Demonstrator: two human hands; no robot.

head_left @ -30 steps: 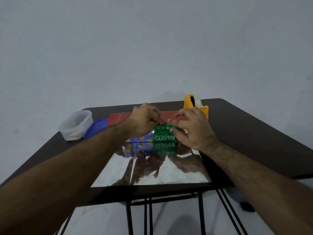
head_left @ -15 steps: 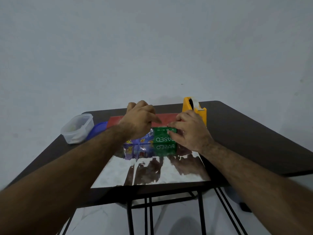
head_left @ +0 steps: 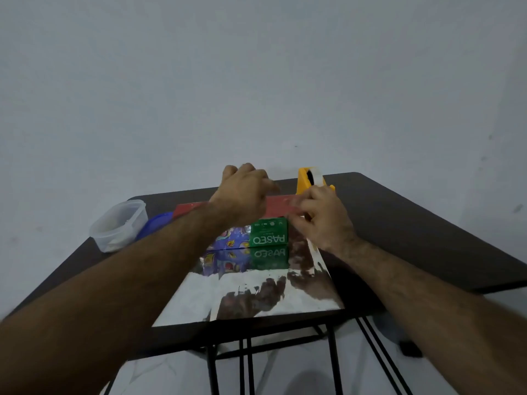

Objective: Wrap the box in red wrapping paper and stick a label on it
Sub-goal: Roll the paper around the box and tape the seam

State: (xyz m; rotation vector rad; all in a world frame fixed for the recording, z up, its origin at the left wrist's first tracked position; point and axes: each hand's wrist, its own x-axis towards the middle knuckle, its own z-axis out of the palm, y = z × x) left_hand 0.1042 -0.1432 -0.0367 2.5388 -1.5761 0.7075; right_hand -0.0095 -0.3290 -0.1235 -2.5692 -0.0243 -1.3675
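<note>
Plain grey wall behind; dark table (head_left: 413,223) on black metal legs carries the whole setup. Landmark: the box (head_left: 256,238), green and purple print, long axis running left-right, sitting on the far half of the wrapping paper (head_left: 256,295). Paper lies silver side up toward the viewer; its far part shows red (head_left: 279,208), lifted just behind the box. Clear tub (head_left: 119,226) stands well left of the box, a blue lid (head_left: 155,226) touching its right side. Yellow tape dispenser (head_left: 309,179) sits behind the box's right end. Left hand (head_left: 242,192) hovers above and behind the box, fingers curled; cannot tell if it pinches the red edge. Right hand (head_left: 322,220) is at the box's right end, fingers curled, apparently pinching the paper edge there. Judgement: the flap must come toward the viewer over the box top, across its long axis; both hands are about equally near. No label visible.
</note>
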